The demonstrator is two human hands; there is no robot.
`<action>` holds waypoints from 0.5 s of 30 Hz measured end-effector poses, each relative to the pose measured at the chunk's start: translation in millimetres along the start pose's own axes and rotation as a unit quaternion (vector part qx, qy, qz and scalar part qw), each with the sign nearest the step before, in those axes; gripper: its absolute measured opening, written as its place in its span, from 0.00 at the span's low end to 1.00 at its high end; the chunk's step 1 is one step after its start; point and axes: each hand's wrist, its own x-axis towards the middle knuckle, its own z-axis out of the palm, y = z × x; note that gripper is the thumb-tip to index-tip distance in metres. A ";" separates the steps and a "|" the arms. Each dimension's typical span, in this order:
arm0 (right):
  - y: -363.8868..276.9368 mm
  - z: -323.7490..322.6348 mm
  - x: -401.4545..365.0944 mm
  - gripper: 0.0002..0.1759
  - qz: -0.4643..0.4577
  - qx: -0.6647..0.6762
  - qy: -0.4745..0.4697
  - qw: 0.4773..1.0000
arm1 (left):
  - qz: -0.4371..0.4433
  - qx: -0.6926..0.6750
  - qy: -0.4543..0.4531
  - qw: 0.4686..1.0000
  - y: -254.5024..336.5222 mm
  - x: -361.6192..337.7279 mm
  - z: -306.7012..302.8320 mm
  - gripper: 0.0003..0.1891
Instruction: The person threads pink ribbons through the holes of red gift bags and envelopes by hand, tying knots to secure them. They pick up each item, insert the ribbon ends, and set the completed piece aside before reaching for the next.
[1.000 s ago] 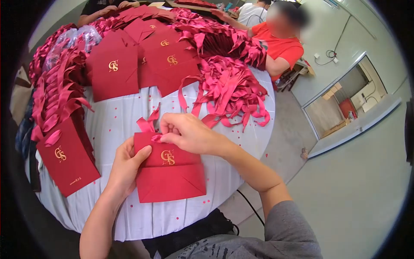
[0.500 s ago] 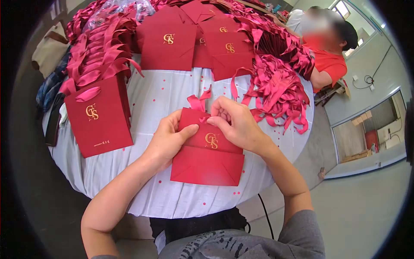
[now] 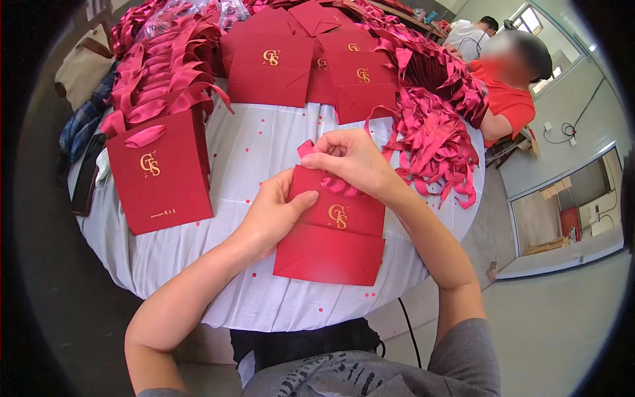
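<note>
A folded-flat red paper gift bag (image 3: 329,255) with gold lettering lies before me, its bottom flap folded up over the front. My left hand (image 3: 276,208) grips its left edge, thumb on the front and fingers behind. Just above the bag's top edge, my right hand (image 3: 350,159) pinches the end of a pink-red ribbon (image 3: 305,149) between thumb and fingers. Another stretch of ribbon lies across the bag's front, below the right hand and partly covered by it.
Ribboned bags stand in a row (image 3: 162,175) at left. Flat red bags (image 3: 271,73) are stacked at the back, beside a heap of loose ribbons (image 3: 433,142). Small red dots dot the white tablecloth (image 3: 238,155). A person in a red top (image 3: 509,102) sits at the far right.
My right hand has moved from the bag's front up past its top edge, drawing the ribbon end with it. A loop of ribbon now shows on the front. The left hand keeps its hold.
</note>
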 end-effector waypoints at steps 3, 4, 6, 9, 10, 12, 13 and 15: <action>16.3 5.4 6.9 0.10 -0.063 0.017 0.041 0.997 | 0.003 0.007 -0.003 1.000 -0.9 0.2 -0.2 0.14; 19.1 7.8 7.2 0.10 -0.091 0.024 0.072 0.993 | -0.002 0.015 -0.006 1.000 -1.5 0.3 -0.1 0.13; 21.8 9.9 9.2 0.10 -0.095 -0.004 0.095 0.991 | 0.008 0.013 0.000 1.000 -3.3 0.6 1.1 0.12; 23.8 13.2 10.6 0.11 -0.108 -0.045 0.130 0.985 | 0.019 0.009 0.009 1.000 -2.6 0.5 2.6 0.10; 23.7 13.9 10.1 0.11 -0.113 -0.057 0.140 0.982 | 0.017 0.005 0.014 1.000 -2.0 -0.2 3.1 0.10; 20.5 12.2 7.5 0.11 -0.119 -0.058 0.138 0.982 | 0.015 -0.014 0.000 1.000 -2.6 0.4 1.6 0.11; 18.1 11.1 6.8 0.11 -0.124 -0.060 0.134 0.981 | 0.015 -0.035 -0.013 0.999 -2.3 0.4 0.2 0.12; 18.9 -1.7 6.0 0.12 -0.227 -0.109 0.229 0.940 | 0.024 -0.057 -0.005 0.998 0.0 0.4 1.5 0.11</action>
